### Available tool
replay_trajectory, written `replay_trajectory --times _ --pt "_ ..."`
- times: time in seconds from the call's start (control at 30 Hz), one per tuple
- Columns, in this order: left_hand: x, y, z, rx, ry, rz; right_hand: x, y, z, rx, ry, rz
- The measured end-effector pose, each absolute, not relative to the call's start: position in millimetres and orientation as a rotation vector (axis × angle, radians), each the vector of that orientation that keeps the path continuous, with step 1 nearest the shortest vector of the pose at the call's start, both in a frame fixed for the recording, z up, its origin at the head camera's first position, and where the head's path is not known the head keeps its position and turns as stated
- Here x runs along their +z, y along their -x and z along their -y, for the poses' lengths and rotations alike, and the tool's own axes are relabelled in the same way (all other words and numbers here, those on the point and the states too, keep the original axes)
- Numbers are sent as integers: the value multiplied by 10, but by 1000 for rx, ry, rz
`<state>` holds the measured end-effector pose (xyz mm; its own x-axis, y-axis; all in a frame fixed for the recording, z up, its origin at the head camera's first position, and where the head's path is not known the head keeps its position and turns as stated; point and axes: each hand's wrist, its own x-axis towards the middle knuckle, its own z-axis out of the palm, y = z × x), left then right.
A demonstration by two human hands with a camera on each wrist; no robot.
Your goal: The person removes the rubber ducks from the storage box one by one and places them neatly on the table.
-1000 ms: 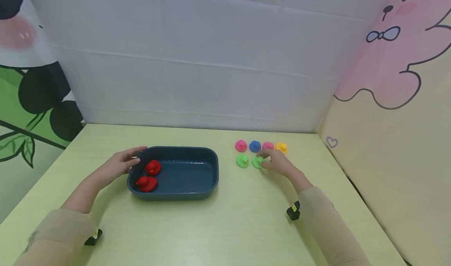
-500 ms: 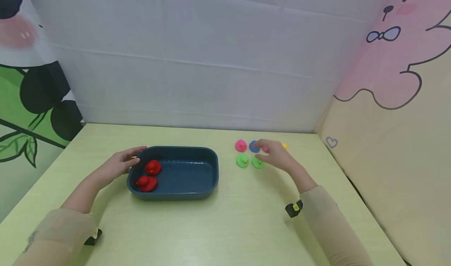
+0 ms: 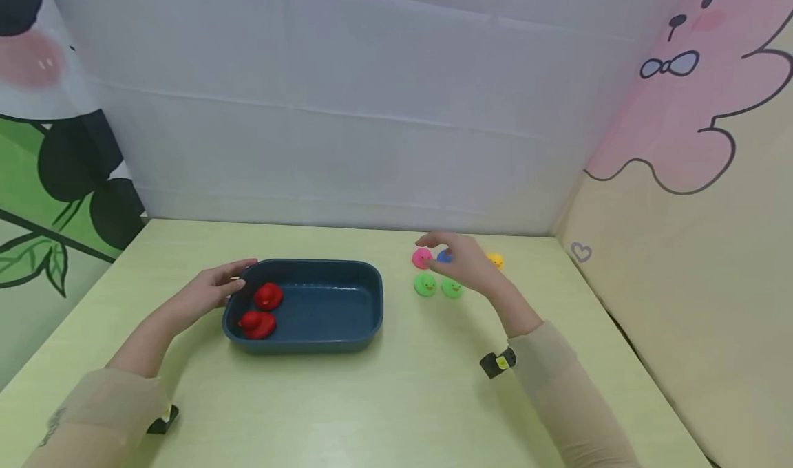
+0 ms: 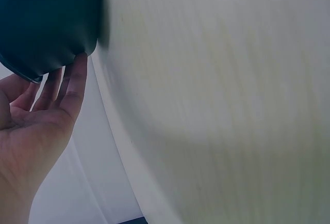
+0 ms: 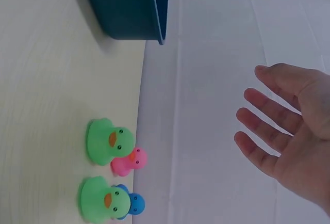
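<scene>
In the head view my left hand [image 3: 201, 297] rests against the left end of a dark blue rectangular tray [image 3: 337, 347]. Its fairly straight fingers touch the outer wall in the left wrist view. Two red rubber ducks [image 3: 269, 296] lie inside the tray's left part. My right hand [image 3: 461, 258] hovers over the small rubber ducks at the right, holding nothing, its fingers spread and loosely bent. Below it stand two green ducks [image 3: 425, 284]; behind them are a pink duck [image 3: 422, 258], a partly covered blue duck [image 3: 442, 257] and a yellow duck [image 3: 495, 260]. Another pink duck is hidden behind the hand.
A pale wood-grain table [image 3: 372, 413] carries everything. White cloth [image 3: 359, 158] hangs behind its back edge. Painted walls [image 3: 669, 248] border the left and right sides. Each wrist wears a small black camera [image 3: 498, 363].
My right hand has left the right green duck, risen, and moved back and left over the pink and blue ducks, uncovering the yellow one. The left hand and tray stay put.
</scene>
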<state>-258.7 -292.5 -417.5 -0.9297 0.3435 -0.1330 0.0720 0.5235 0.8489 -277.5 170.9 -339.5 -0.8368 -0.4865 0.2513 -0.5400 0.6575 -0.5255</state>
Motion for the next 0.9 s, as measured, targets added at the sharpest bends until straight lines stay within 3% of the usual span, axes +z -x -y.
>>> replay_trajectory --times 0.9 --pt "-4184 2585 2939 1367 -368 -2491 -3360 2475 -549 1057 -1230 2504"
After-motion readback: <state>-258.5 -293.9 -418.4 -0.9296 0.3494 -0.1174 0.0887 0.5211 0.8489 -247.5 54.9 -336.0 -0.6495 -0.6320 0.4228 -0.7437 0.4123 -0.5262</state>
